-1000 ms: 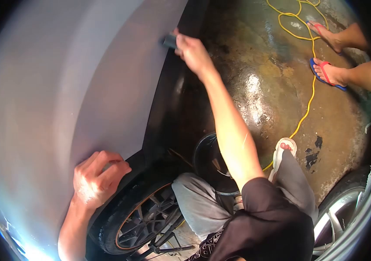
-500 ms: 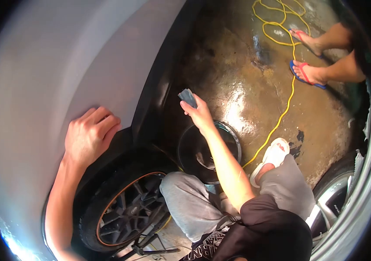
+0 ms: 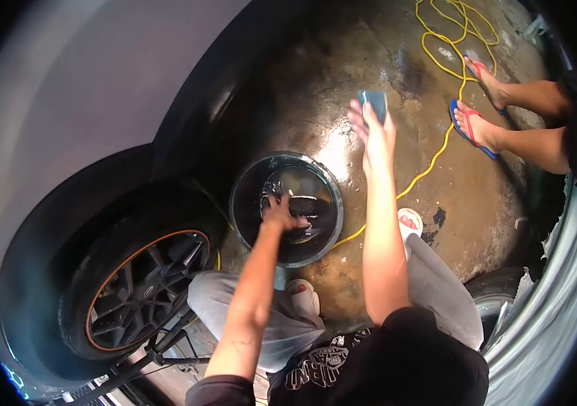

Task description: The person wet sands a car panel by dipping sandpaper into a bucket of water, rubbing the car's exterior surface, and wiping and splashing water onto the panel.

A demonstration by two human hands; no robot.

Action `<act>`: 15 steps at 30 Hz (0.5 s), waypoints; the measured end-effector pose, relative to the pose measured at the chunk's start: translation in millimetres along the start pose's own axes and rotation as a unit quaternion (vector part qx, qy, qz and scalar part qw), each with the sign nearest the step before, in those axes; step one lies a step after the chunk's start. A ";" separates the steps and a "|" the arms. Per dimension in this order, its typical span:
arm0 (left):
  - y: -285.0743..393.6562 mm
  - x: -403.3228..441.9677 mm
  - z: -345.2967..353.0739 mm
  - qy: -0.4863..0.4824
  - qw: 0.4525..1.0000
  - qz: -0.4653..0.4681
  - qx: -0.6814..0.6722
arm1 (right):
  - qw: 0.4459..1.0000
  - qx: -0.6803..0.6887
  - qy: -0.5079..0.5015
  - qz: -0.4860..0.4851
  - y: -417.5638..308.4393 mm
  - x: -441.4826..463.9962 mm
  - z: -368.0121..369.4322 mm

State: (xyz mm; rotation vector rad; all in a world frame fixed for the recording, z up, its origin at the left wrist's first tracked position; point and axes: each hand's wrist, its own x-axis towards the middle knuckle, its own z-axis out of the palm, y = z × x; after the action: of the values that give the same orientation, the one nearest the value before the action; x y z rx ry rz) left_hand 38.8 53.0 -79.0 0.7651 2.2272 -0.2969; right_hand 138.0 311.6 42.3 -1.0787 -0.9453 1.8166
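Observation:
My left hand (image 3: 278, 215) reaches down into a round black bucket (image 3: 236, 227), its fingers spread and nothing visible between them. Dark liquid with bright reflections shows inside, and I cannot tell how far the fingertips are in it. Out to the right and higher up, my right hand (image 3: 376, 139) pinches a small blue-grey piece of sandpaper (image 3: 374, 105) between thumb and fingers. The sandpaper is clear of both bucket and car.
A grey car panel (image 3: 85, 101) and black wheel (image 3: 146, 291) with an orange rim line fill the left. A yellow cord (image 3: 431, 174) crosses the wet floor. Another person's feet in flip-flops (image 3: 476, 132) stand at right. Plastic sheeting (image 3: 546, 311) hangs lower right.
My left hand has left the car panel and moved right into the bucket. My right hand has swung right and up with the sandpaper. The view has shifted too.

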 end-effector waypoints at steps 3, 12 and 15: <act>22.6 -24.9 27.9 -0.019 0.999 -0.014 -0.044 | 0.998 0.006 0.017 0.067 42.4 -5.9 -24.4; 16.1 -144.1 -131.8 0.159 0.899 0.041 -0.407 | 0.953 0.018 -0.248 0.173 57.2 -34.3 47.8; 0.1 -176.6 -188.2 0.212 0.747 0.146 -0.613 | 0.924 0.023 -0.330 0.194 51.7 -53.4 66.6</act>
State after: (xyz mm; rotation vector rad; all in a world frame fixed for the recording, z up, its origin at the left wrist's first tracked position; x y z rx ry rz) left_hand 24.7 56.8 178.6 0.3848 2.0132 1.5033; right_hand 80.5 230.2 37.1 -0.6451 -1.1076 2.6069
